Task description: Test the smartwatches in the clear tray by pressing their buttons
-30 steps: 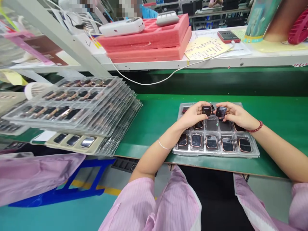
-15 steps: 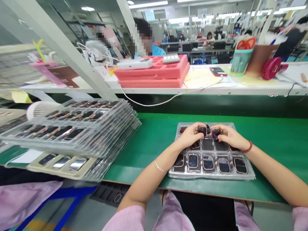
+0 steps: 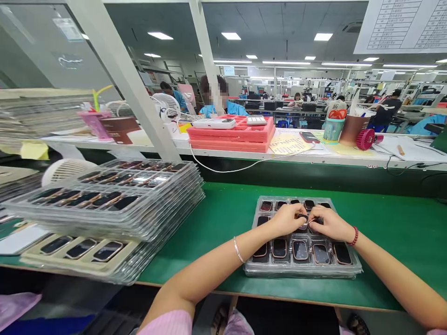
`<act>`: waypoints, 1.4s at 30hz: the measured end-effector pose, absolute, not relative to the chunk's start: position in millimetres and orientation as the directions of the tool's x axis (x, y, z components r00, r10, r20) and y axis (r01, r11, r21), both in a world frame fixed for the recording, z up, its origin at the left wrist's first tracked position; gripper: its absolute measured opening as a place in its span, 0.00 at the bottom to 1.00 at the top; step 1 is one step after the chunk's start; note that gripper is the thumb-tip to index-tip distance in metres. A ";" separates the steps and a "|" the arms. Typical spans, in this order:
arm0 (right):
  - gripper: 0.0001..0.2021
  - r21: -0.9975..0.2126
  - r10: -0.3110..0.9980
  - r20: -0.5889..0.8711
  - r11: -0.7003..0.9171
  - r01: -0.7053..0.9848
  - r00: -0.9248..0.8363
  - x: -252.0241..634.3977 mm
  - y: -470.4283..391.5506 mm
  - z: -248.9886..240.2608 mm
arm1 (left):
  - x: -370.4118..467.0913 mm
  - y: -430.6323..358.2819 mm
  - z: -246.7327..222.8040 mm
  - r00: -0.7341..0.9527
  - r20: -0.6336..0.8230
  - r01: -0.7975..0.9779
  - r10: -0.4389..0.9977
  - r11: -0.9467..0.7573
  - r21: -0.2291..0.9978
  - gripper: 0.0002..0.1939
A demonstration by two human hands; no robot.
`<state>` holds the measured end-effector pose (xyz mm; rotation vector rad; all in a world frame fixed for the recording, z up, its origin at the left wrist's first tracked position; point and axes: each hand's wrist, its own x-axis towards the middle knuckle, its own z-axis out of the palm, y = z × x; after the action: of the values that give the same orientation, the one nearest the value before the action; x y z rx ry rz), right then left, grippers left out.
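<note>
One square watch (image 3: pixel 302 223) sits pinched in the left hand (image 3: pixel 288 220) and a second watch (image 3: pixel 317 220), partly hidden, in the grasp of the right hand (image 3: pixel 331 224), over the middle of a clear tray (image 3: pixel 303 270) near the table's (image 3: pixel 218 223) front edge, with stacked trays (image 3: pixel 171 204) leftward and red foam (image 3: pixel 228 142) on a shelf (image 3: pixel 344 160) beyond the rear edge.

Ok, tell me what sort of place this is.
Most likely an electronics factory or workshop floor: watch-like devices sit in clear trays on a green bench, and rows of workstations stretch back under ceiling lights.
</note>
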<state>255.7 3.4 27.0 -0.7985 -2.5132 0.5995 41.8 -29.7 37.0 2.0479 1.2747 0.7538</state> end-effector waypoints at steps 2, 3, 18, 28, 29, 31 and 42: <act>0.08 -0.351 0.621 0.298 0.777 0.522 -0.725 258.6 -5.6 27.4 | 46.1 -35.7 38.6 0.409 0.125 0.684 0.904 -0.394 0.614 0.08; 0.09 -0.272 0.630 0.313 0.777 0.568 -0.711 260.3 -9.2 27.3 | 47.6 -38.6 39.4 0.422 0.121 0.737 0.898 -0.418 0.532 0.09; 0.20 -0.294 0.551 0.317 0.831 0.472 -0.772 284.3 -18.6 25.3 | -20.7 -101.2 51.5 0.435 0.119 0.838 0.893 -0.450 0.308 0.13; 0.10 -0.343 0.768 0.214 0.637 0.690 -0.603 333.1 1.7 14.4 | -69.3 -149.0 41.6 0.290 0.075 0.872 0.954 -0.296 0.389 0.13; 0.10 -0.388 0.774 0.199 0.626 0.676 -0.602 333.0 0.8 15.3 | -67.5 -148.5 42.9 0.295 0.073 0.860 0.953 -0.298 0.414 0.12; 0.09 -0.486 0.780 0.187 0.602 0.634 -0.597 331.2 -3.1 18.6 | -64.6 -147.6 45.5 0.300 0.069 0.823 0.951 -0.295 0.485 0.08; 0.18 -0.981 0.830 0.036 0.135 0.138 -0.557 256.8 14.0 42.5 | -14.2 -58.1 52.2 0.224 0.085 0.209 0.971 -0.133 0.969 0.13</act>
<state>256.8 14.0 42.5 -0.9314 -1.8099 1.4651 -14.2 -58.1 52.2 1.5499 1.1499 1.0104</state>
